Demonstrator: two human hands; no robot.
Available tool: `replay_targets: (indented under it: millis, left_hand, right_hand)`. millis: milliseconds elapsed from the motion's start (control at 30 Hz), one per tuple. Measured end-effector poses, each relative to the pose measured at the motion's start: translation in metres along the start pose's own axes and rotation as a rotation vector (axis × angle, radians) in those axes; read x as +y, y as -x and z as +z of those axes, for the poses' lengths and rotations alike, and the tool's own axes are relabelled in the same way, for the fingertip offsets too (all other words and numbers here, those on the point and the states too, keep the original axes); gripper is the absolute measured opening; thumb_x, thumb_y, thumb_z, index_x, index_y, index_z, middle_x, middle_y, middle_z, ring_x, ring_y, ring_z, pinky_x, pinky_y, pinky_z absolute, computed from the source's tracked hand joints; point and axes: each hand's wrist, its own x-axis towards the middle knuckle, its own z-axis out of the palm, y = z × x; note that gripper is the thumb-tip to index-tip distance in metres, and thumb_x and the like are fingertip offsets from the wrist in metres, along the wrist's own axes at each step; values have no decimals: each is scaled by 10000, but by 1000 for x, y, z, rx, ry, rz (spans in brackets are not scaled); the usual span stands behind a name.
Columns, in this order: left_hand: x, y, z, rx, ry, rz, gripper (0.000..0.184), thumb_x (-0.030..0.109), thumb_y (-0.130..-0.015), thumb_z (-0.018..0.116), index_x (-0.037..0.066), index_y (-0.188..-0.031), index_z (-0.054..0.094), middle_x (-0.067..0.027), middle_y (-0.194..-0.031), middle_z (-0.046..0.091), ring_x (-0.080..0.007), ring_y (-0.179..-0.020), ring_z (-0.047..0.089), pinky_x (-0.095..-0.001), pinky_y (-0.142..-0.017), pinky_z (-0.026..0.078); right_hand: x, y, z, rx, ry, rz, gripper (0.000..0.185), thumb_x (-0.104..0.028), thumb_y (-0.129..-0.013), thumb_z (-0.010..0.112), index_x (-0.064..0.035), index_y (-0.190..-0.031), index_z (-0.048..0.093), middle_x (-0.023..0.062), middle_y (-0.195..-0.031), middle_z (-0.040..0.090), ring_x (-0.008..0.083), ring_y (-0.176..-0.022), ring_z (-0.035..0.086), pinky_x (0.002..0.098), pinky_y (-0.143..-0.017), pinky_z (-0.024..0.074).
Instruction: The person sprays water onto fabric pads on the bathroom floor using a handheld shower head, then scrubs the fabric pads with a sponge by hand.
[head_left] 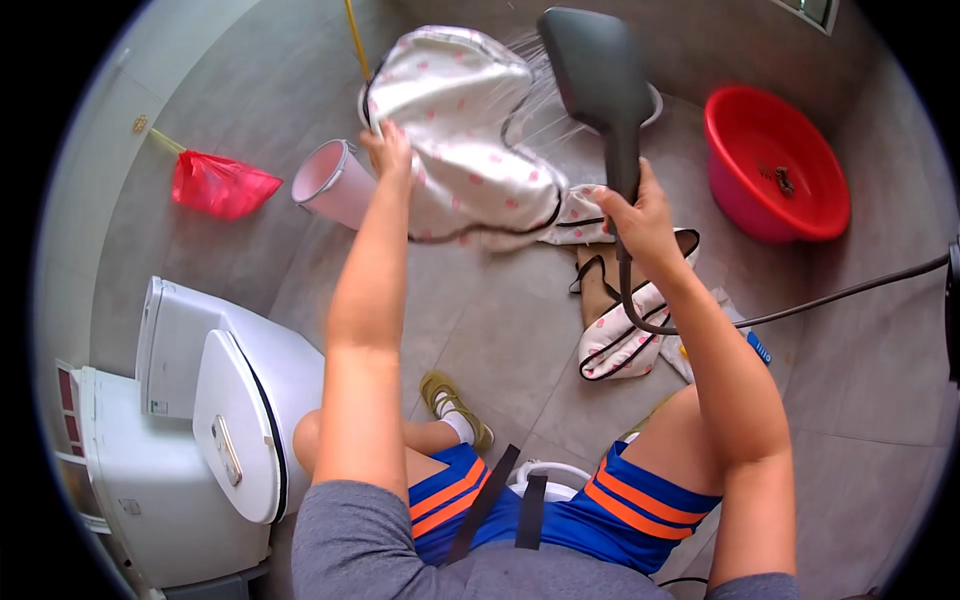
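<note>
My left hand (pixel 388 150) grips the edge of a white cloth cover (pixel 460 130) with pink spots and dark piping, holding it up off the floor. In my right hand (pixel 640 215) is the handle of a dark grey shower head (pixel 597 75), raised at the upper middle. Thin streams of water spray from it leftward onto the cloth. A dark hose hangs from the handle and runs to the right edge. More spotted fabric with a brown part (pixel 625 340) lies crumpled on the floor below my right hand.
A red basin (pixel 778 165) with a small dark item inside stands at the right. At the left are a pale pink bucket (pixel 335 185), a red plastic bag (pixel 222 184) and a white toilet (pixel 235 425). A blue brush-like item (pixel 759 347) lies right of the fabric.
</note>
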Motion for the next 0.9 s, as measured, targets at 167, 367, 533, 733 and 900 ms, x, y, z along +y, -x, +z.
replay_targets:
  millis: [167,367,533,733,900]
  left_hand:
    - [-188,33,-73,26,-738,-445,1003,591,-782,655,37,-1487,204,-237,-1477,352,-404,-1337,385,-477,-1102,320]
    - [-249,172,-99,-664,-1169,-546,939,500,-785,686,240,-1525,170,-140,-1566,204,-352,-1428,223,-543,-1130,229]
    - [-255,233,-49,-894,-1140,-370,848,501,-795,674,131,-1467,313,-153,-1496,336,-331,-1403,280,-531,-1112,261]
    - [-195,335,76,-1194,-809,138,850,558,-794,661,68,-1418,356,-158,-1413,418,-330,-1365,329,-567,-1102,243]
    - [-149,422,137,-1095,-669,329,1234,547,-643,797,50,-1516,81,-270,-1530,193,-409,-1435,175,-594,-1133,166]
  right_hand:
    - [24,7,35,-171,83,86,442,-117,-804,653,-21,-1212,509,31,-787,582,91,-590,536,256,-518,437]
    - [50,16,64,-145,252,38,476,-159,-790,648,-25,-1229,520,58,-804,604,123,-604,545,284,-576,459]
    - [38,17,61,-211,197,242,494,-141,-796,652,-29,-1253,501,37,-777,582,99,-590,531,271,-523,448]
    - [42,22,49,-162,19,223,445,-122,-819,654,-58,-1224,483,-27,-726,510,61,-535,489,233,-472,418]
    - [56,24,44,-110,76,185,582,-154,-800,661,-55,-1328,437,21,-757,536,108,-588,516,266,-522,439]
